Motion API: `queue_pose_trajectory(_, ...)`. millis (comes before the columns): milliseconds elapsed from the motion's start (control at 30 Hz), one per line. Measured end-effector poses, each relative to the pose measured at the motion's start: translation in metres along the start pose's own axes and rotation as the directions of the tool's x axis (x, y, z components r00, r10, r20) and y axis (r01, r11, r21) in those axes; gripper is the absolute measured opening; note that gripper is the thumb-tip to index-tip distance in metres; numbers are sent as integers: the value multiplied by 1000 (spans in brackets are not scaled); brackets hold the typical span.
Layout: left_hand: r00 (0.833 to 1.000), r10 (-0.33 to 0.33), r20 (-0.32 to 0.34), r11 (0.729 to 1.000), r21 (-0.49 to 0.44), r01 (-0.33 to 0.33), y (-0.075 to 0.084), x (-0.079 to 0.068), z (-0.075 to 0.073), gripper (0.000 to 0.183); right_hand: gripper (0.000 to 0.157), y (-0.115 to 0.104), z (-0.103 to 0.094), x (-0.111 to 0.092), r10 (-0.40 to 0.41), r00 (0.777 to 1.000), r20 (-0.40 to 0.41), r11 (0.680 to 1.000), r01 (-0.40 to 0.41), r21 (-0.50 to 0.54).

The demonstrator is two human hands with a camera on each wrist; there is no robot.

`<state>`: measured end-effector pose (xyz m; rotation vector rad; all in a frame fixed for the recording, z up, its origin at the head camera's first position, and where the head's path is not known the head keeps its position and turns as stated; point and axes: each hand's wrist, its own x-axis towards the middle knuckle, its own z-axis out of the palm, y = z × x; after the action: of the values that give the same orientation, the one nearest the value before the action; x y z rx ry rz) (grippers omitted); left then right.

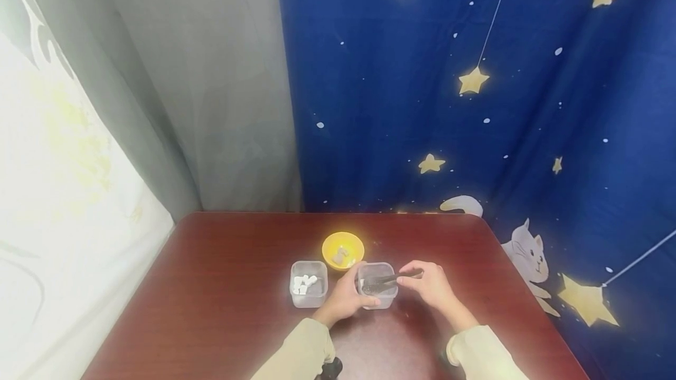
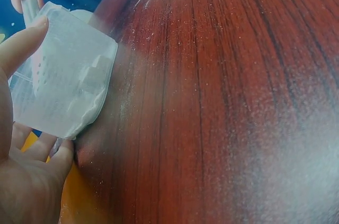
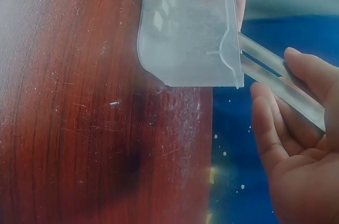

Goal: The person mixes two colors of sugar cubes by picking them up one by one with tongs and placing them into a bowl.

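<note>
A translucent plastic container (image 1: 384,302) stands on the table, and my left hand (image 1: 344,298) grips it from the left, thumb on the near side and fingers on the far side. My right hand (image 1: 434,287) holds metal tongs (image 3: 286,94) between thumb and fingers. The tongs slant down over the rim, and their perforated end is inside the container, as the left wrist view shows. Pale blocky pieces (image 2: 95,73) show blurred through its wall (image 2: 63,33). Whether the tongs touch a piece, I cannot tell.
Left of my left hand is a second translucent container (image 1: 308,303) with several white pieces (image 1: 304,282). Behind the hands stands a yellow bowl (image 1: 343,237) with pale pieces (image 1: 340,255). The reddish-brown table (image 1: 227,274) ends at curtains (image 1: 369,104).
</note>
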<state>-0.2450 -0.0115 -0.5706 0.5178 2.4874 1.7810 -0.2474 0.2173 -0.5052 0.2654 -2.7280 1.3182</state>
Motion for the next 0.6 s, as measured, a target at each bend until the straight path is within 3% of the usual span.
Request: queue_pose_trajectory(600,1000,-3,8,1000,-7,3,-1,0,0,86,17,6,0,-1,22,997,-68,994,-15,104)
